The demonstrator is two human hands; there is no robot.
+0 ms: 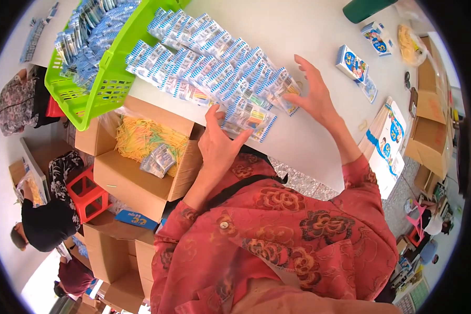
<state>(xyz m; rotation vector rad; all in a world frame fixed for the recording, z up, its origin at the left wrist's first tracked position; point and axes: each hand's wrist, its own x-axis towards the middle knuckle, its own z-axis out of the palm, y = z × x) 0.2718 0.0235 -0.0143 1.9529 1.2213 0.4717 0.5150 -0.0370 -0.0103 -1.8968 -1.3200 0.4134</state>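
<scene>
Rows of small clear sachets with blue-striped ends (209, 68) lie overlapping on the white table (282, 26). A nearer sachet (249, 119), with thin coloured pieces inside, lies by the table's front edge. My left hand (217, 140) is at its left side, thumb and fingers spread apart; whether the thumb touches the sachet I cannot tell. On the other side, my right hand (317, 97) is open above the right end of the rows, beside another sachet (282, 90). Neither hand is closed on anything.
A green basket (117, 57) heaped with sachets stands at the left. Below it is a cardboard box (141, 180) of thin yellow pieces. Small printed cartons (352, 63), a dark green container (365, 8) and a stack of flat cartons (390, 136) are right. Other people sit at the left.
</scene>
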